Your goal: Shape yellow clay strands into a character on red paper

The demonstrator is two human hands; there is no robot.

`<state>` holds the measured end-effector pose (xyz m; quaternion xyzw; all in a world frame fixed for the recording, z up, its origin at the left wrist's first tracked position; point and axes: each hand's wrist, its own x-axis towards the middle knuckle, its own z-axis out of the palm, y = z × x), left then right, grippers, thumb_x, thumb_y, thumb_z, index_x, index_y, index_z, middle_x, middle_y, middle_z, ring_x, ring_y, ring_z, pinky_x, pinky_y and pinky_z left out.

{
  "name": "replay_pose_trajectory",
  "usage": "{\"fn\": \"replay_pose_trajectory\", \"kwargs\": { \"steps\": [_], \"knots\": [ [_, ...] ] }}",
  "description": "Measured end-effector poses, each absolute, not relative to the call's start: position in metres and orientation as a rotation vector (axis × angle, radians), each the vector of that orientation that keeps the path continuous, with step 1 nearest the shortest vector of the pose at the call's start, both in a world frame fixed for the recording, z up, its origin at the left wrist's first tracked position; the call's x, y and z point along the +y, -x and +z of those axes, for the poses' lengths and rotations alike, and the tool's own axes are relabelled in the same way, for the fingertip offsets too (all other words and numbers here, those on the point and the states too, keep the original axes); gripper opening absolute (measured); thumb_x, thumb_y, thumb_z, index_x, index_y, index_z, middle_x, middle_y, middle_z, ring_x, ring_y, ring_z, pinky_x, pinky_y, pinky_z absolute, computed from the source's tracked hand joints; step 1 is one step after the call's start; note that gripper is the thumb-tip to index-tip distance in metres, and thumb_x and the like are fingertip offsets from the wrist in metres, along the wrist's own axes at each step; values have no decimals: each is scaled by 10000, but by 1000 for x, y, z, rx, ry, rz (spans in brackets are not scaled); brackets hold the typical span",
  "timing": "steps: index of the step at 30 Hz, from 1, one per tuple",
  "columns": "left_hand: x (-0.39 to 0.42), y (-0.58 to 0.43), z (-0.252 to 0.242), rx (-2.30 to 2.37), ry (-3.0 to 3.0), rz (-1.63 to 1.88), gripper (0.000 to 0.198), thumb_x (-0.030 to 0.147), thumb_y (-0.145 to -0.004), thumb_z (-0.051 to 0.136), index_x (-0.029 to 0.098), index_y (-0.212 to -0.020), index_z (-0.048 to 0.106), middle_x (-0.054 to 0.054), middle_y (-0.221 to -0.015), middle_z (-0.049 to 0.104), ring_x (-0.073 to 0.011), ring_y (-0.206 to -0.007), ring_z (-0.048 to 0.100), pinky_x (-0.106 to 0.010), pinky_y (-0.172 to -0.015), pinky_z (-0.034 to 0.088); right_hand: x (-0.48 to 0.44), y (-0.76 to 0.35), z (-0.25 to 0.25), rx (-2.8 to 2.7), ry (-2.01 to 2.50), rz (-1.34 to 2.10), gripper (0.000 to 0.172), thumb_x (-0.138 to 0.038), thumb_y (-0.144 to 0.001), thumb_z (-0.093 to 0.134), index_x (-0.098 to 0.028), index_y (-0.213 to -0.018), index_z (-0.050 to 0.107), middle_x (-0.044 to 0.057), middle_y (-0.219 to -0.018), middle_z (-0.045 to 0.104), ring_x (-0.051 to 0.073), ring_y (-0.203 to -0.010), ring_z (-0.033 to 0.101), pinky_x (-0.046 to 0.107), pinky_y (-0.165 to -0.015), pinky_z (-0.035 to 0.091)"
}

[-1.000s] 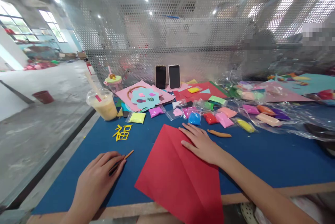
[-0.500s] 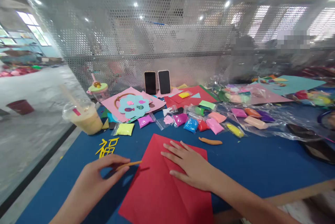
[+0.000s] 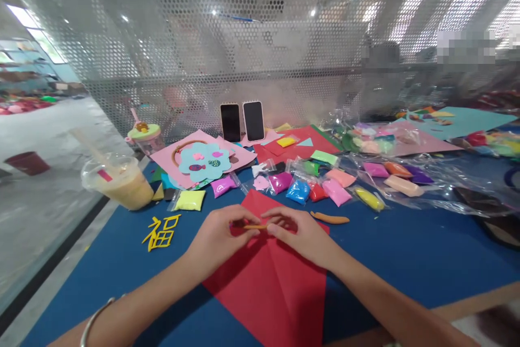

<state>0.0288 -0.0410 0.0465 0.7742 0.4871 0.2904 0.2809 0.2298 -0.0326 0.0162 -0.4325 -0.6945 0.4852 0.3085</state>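
Between my hands is a thin orange clay strip [image 3: 255, 227], held above the upper part of a creased red paper sheet [image 3: 268, 293]. My left hand [image 3: 221, 236] pinches its left end, and my right hand [image 3: 296, 233] has thumb and fingers closed on its right end. A thicker orange clay roll [image 3: 330, 218] lies on the blue table just beyond my right hand. To the left of the paper sits a yellow clay character [image 3: 161, 231].
A drink cup [image 3: 125, 184] and a lidded cup [image 3: 145, 138] stand at the left. Bagged coloured clays [image 3: 298, 191] line the middle, with paper cutouts [image 3: 205, 162] and two upright phones [image 3: 254, 121] behind. A mesh panel [image 3: 264, 49] rises at the back.
My left hand has moved right with the orange strip, over the red paper. My right hand has lifted off flat on the paper and closed on the strip's other end. The view has shifted slightly.
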Motion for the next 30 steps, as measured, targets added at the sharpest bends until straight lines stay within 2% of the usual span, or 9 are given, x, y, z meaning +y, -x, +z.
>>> {"fn": "replay_pose_trajectory", "kwargs": {
  "steps": [5, 7, 10, 12, 15, 20, 25, 27, 30],
  "knots": [
    [-43, -37, 39, 1186, -2244, 713, 97, 243, -835, 621, 222, -880, 704, -21, -865, 714, -163, -804, 666, -262, -723, 539, -36, -227, 15, -1715, 1146, 1394, 244, -408, -757, 688, -184, -843, 651, 48, -818, 715, 197, -790, 676, 327, -750, 546],
    [-50, -36, 35, 1200, -2399, 704, 173, 231, -851, 603, 232, -1005, 683, -55, -1048, 695, -209, -987, 646, -337, -854, 542, -41, -237, 18, -1736, 1200, 1356, 197, -383, -770, 675, -196, -826, 656, 46, -828, 722, 203, -825, 680, 327, -776, 542],
    [-70, -39, 23, 1117, -2653, 651, 344, 230, -898, 519, 257, -1236, 577, -78, -1339, 566, -254, -1261, 508, -422, -1008, 487, -50, -266, 27, -1846, 1329, 1218, 168, -384, -799, 640, -220, -808, 675, 46, -864, 733, 217, -870, 678, 331, -803, 538],
    [-86, -46, 9, 831, -2834, 629, 372, 338, -934, 487, 262, -1295, 536, -58, -1381, 545, -239, -1287, 496, -371, -1019, 493, -57, -292, 32, -1929, 1419, 1149, 189, -414, -800, 634, -234, -806, 689, 41, -843, 733, 225, -829, 681, 331, -762, 545],
    [-104, -58, -14, 523, -3052, 568, 375, 300, -954, 513, 310, -1328, 517, 33, -1361, 570, -170, -1255, 535, -267, -1054, 458, -66, -332, 33, -1961, 1564, 1053, 211, -442, -816, 613, -251, -810, 703, 41, -870, 735, 244, -861, 678, 339, -777, 540],
    [-108, -58, -20, 432, -3130, 477, 387, 314, -979, 457, 283, -1364, 484, 3, -1371, 558, -188, -1229, 560, -290, -1038, 461, -69, -377, 22, -2099, 1749, 828, 255, -490, -830, 587, -274, -892, 706, 53, -971, 729, 283, -933, 666, 410, -827, 528],
    [-108, -44, 4, 473, -3043, 300, 355, 291, -988, 422, 233, -1325, 516, -20, -1392, 535, -195, -1256, 536, -296, -1055, 443, -68, -380, 19, -2106, 1764, 499, 351, -528, -885, 485, -289, -1060, 672, 64, -1235, 637, 294, -1130, 603, 466, -984, 468],
    [-110, -39, 7, 481, -3014, 298, 360, 283, -988, 411, 245, -1334, 505, -7, -1370, 555, -178, -1243, 548, -278, -1060, 439, -66, -368, 17, -2113, 1713, 422, 401, -506, -927, 408, -284, -1183, 623, 69, -1379, 537, 295, -1253, 517, 475, -1042, 423],
    [-113, -34, 5, 502, -2968, 293, 396, 286, -978, 439, 279, -1374, 458, 10, -1367, 555, -164, -1243, 547, -266, -1062, 438, -57, -345, 8, -2273, 1583, 403, 473, -466, -967, 331, -300, -1393, 456, 33, -1537, 350, 281, -1423, 273, 513, -1144, 259]
  ]
}}
